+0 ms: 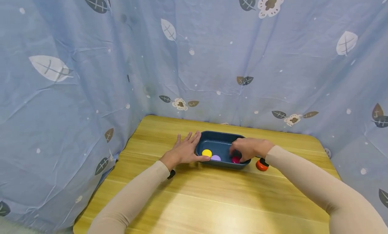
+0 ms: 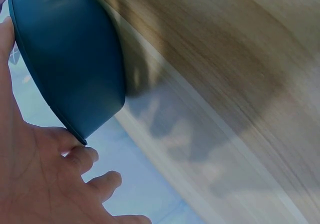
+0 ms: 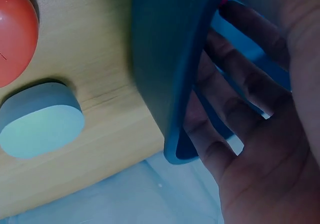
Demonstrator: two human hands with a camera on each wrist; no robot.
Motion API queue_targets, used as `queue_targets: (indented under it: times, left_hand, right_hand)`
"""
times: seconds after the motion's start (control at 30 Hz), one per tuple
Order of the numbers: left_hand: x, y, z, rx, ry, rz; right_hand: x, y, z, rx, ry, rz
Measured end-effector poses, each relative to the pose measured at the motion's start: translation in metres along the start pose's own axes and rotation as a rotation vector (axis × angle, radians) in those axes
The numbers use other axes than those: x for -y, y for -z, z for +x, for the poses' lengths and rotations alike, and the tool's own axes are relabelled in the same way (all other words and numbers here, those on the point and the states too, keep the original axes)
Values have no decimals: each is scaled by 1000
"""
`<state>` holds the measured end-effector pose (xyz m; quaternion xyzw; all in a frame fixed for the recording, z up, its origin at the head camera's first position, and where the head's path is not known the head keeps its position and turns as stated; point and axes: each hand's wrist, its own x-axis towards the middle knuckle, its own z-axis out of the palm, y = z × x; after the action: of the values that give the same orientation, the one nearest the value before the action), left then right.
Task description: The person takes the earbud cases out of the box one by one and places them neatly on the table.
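Observation:
A dark blue rectangular bin (image 1: 225, 164) stands on the wooden table. My left hand (image 1: 185, 151) rests against its left end, fingers spread and thumb along the front rim. My right hand (image 1: 250, 148) reaches in over the right end, fingers curled down. It pinches a magenta round piece (image 1: 235, 159), mostly covered by the fingers; only a sliver shows in the right wrist view. A yellow round piece (image 1: 207, 153) and a lilac one (image 1: 216, 157) lie in the bin's front left, near my left thumb.
Outside the bin's right end, an orange-red rounded piece (image 1: 262, 165) sits on the table (image 1: 212, 200). Beside it is a mint-topped oval block (image 3: 42, 124), mostly hidden by my right wrist in the head view. Patterned blue curtains (image 1: 212, 58) hang behind and at both sides.

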<state>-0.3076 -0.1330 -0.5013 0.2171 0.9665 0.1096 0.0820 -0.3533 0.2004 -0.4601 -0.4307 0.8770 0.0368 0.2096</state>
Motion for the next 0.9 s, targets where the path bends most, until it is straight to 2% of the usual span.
queue_targets:
  times: [0.13,0.27,0.57,0.9]
  left_hand:
    - [0,-1,-1,-2,-4,7]
    - [1,-2,-1,-4,-4,10]
    - [1,-1,1,-6,1,-3]
    - [-1,1,-2,5,-1,-8]
  right_hand:
    - [-1,0,7,7,-6,16]
    - [-3,0,16,-23,14,17]
    - [0,7,34,-91,121,-30]
    - [3,9,47,-58,87,81]
